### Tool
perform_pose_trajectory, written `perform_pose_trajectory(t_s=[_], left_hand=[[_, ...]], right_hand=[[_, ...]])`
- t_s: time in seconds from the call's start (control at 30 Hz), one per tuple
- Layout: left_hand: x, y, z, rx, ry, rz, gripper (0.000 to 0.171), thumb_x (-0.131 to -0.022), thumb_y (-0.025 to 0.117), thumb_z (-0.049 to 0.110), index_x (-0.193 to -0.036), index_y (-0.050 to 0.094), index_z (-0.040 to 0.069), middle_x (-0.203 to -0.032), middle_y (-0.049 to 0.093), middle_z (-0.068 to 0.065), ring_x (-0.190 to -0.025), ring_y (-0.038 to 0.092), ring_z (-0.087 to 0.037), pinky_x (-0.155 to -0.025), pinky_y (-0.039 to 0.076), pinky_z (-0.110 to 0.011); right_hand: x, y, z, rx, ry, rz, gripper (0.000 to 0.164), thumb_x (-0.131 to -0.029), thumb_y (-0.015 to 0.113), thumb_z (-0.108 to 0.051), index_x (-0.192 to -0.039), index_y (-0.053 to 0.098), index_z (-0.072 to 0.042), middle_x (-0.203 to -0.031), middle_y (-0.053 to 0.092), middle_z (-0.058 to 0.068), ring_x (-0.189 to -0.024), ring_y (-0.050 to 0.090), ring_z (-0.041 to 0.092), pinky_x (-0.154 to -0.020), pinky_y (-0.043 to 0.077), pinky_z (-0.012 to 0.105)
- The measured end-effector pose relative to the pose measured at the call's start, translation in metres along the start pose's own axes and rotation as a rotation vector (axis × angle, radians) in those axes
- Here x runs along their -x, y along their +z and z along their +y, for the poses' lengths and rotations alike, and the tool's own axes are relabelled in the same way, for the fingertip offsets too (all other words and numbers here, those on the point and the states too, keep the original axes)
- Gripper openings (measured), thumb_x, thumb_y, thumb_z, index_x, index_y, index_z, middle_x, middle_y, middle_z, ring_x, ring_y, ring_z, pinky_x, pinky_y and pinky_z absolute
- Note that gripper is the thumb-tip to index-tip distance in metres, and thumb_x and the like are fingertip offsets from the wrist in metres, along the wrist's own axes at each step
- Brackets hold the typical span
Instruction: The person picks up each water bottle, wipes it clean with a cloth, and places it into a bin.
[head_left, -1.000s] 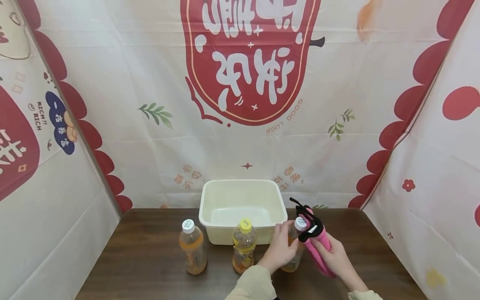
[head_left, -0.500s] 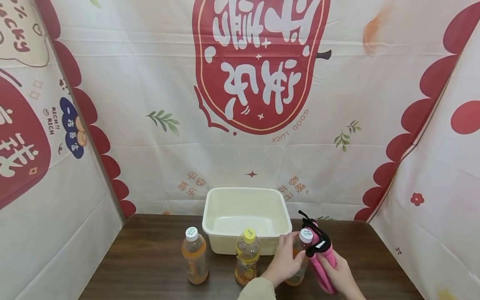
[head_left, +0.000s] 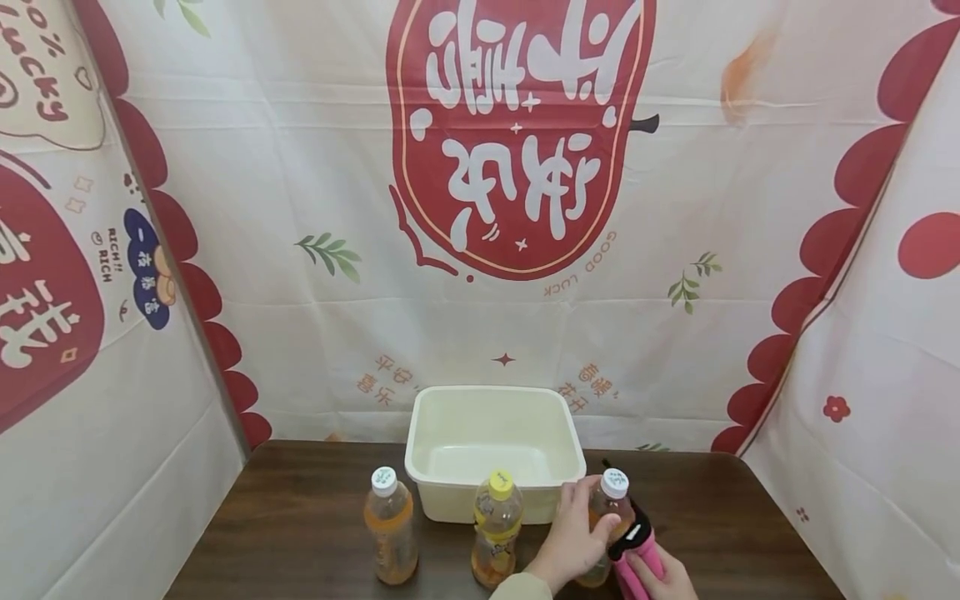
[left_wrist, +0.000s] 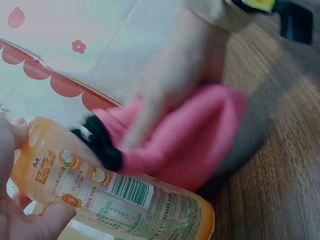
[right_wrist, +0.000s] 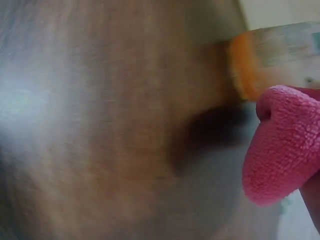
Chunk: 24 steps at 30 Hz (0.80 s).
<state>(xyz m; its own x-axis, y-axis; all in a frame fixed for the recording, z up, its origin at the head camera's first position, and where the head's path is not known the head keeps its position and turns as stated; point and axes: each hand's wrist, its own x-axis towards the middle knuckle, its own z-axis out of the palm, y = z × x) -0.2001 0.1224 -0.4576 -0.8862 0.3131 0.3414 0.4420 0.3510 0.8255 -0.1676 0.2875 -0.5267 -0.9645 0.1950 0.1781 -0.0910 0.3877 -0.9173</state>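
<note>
A clear plastic bottle with a white cap (head_left: 615, 482) and orange-tinted label stands at the right of the row in the head view. My left hand (head_left: 572, 535) grips its upper part, thumb in front. In the left wrist view the printed label (left_wrist: 125, 197) with a barcode faces the camera. My right hand (head_left: 666, 577) holds a folded pink fuzzy cloth (head_left: 634, 575) with a black edge against the bottle's right side. The right wrist view shows the cloth (right_wrist: 285, 145) beside the bottle's orange base (right_wrist: 245, 65); the right hand is mostly hidden there.
A cream plastic basin (head_left: 423, 500) stands behind the bottles against the printed backdrop (head_left: 480, 333). A yellow-capped bottle (head_left: 498, 533) is in front of the basin, and another white-capped bottle (head_left: 392, 542) is farther left. Dark wood tabletop (head_left: 300, 533) lies beneath them.
My right hand and the pink cloth have moved down along the bottle's side. The left hand keeps its grip on the bottle. The head view has shifted slightly.
</note>
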Motion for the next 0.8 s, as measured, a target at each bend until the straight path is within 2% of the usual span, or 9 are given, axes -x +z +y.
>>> perform_pose_trajectory(t_s=[0.07,0.13,0.2,0.3,0.4,0.53,0.6,0.7,0.8], left_hand=[[0.003,0.004,0.0,-0.004,-0.007,-0.004,0.043,-0.087,0.058,0.03,-0.126,0.042,0.017,-0.107,0.041,0.0,-0.103,0.046,-0.014,-0.087,0.042,-0.029],[0.004,0.006,-0.001,-0.013,-0.013,-0.006,0.044,-0.088,0.057,0.031,-0.126,0.042,0.017,-0.107,0.041,0.0,-0.104,0.046,-0.015,-0.088,0.042,-0.03],[0.003,0.007,-0.001,-0.012,-0.014,-0.01,0.045,-0.088,0.056,0.03,-0.128,0.041,0.016,-0.108,0.041,-0.001,-0.105,0.046,-0.016,-0.089,0.042,-0.031],[-0.001,0.005,-0.002,-0.003,-0.023,-0.005,0.046,-0.089,0.056,0.029,-0.129,0.04,0.014,-0.11,0.043,-0.003,-0.106,0.047,-0.02,-0.09,0.042,-0.033],[-0.003,0.003,-0.003,0.046,-0.075,0.003,0.047,-0.088,0.058,0.029,-0.129,0.042,0.013,-0.113,0.043,-0.005,-0.107,0.048,-0.022,-0.09,0.042,-0.035],[-0.007,0.003,0.002,0.097,-0.172,0.037,0.056,-0.078,0.067,0.041,-0.124,0.047,0.016,-0.112,0.043,-0.002,-0.104,0.049,-0.02,-0.087,0.043,-0.035],[-0.01,0.003,0.006,0.098,-0.198,0.071,0.059,-0.072,0.07,0.048,-0.119,0.05,0.018,-0.109,0.04,0.0,-0.101,0.046,-0.019,-0.085,0.042,-0.034],[-0.014,0.002,0.009,0.095,-0.201,0.098,0.055,-0.07,0.073,0.046,-0.114,0.055,0.019,-0.103,0.035,0.0,-0.097,0.037,-0.017,-0.082,0.039,-0.034],[-0.015,0.001,0.009,0.084,-0.163,0.069,0.051,-0.074,0.072,0.039,-0.117,0.056,0.018,-0.102,0.036,-0.001,-0.096,0.034,-0.017,-0.08,0.037,-0.033]], right_hand=[[0.004,0.002,0.012,0.018,0.075,-0.044,0.022,-0.083,0.061,-0.007,-0.092,0.059,0.013,-0.066,0.063,-0.006,-0.057,0.055,0.002,-0.055,0.047,0.022],[0.006,0.002,0.022,0.042,0.144,-0.095,0.027,-0.085,0.06,-0.012,-0.096,0.058,0.013,-0.07,0.064,-0.003,-0.06,0.055,0.002,-0.058,0.047,0.021],[0.006,0.004,0.029,0.075,0.167,-0.119,0.029,-0.086,0.06,-0.014,-0.1,0.058,0.011,-0.074,0.066,0.001,-0.062,0.056,0.002,-0.06,0.047,0.021],[0.005,0.009,0.033,0.104,0.123,-0.106,0.029,-0.085,0.061,-0.012,-0.105,0.059,0.008,-0.083,0.066,0.008,-0.067,0.056,0.0,-0.063,0.047,0.02],[0.007,0.015,0.03,0.114,0.085,-0.07,0.027,-0.084,0.063,-0.011,-0.105,0.061,0.006,-0.086,0.066,0.009,-0.069,0.054,-0.001,-0.064,0.046,0.02],[0.011,0.02,0.024,0.142,0.078,-0.027,0.019,-0.084,0.064,-0.013,-0.098,0.063,-0.001,-0.082,0.065,0.005,-0.067,0.052,0.001,-0.064,0.045,0.021],[0.01,0.02,0.021,0.168,0.079,-0.016,0.017,-0.084,0.064,-0.017,-0.095,0.063,-0.004,-0.081,0.064,0.004,-0.067,0.052,0.002,-0.064,0.045,0.022],[0.01,0.015,0.017,0.196,0.083,-0.023,0.017,-0.085,0.063,-0.022,-0.093,0.063,-0.007,-0.081,0.064,0.003,-0.068,0.053,0.003,-0.065,0.045,0.022],[0.011,0.003,0.009,0.196,0.068,-0.016,0.016,-0.086,0.062,-0.02,-0.092,0.062,-0.005,-0.079,0.064,0.004,-0.066,0.054,0.003,-0.061,0.046,0.023]])
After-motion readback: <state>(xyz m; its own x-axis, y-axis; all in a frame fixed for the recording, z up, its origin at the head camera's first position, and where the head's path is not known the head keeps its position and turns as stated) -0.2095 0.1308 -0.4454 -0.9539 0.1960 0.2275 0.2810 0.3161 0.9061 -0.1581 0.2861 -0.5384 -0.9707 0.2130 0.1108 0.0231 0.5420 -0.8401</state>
